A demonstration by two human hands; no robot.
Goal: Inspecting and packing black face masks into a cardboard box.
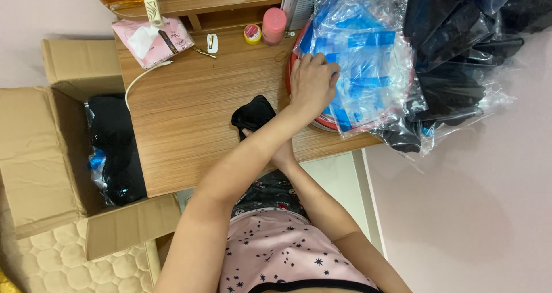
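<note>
While your left hand (pixel 313 83) reaches across to the upper middle of the frame and presses its fingers onto the stack of clear plastic bags with blue strips (pixel 365 69), you look to be at the picking-up step, drawing one bag off the pile. Whether the fingers have actually pinched a bag or only rest on it cannot be told from here. Your right hand (pixel 282 154) sits lower, at the near edge of the wooden table (pixel 184 109), mostly hidden under your left forearm; it appears to hold the small black folded cloth item (pixel 253 114) down, touching it. That black piece lies just left of and below the bag stack, between your two hands. The next move calls for peeling a single bag free without dragging the slippery pile.
</note>
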